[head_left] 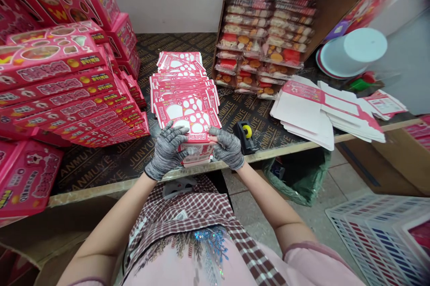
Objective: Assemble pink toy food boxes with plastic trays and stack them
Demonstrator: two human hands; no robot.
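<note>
While our left hand (167, 151) and right hand (227, 148), both in grey knit gloves, grip a small stack of flat pink cardboard box blanks (196, 145) from either side, a longer overlapping row of pink blanks (181, 93) lies just ahead. A black tape dispenser with a yellow roll (246, 136) sits just beyond the right hand; stacked pink printed boxes (57, 84) rise left of the left hand on a dark plywood table (101, 165).

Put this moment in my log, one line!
left hand: gloved, gripping pink flat cartons | right hand: gloved, gripping them too | nearby: tape dispenser, carton pile
</note>
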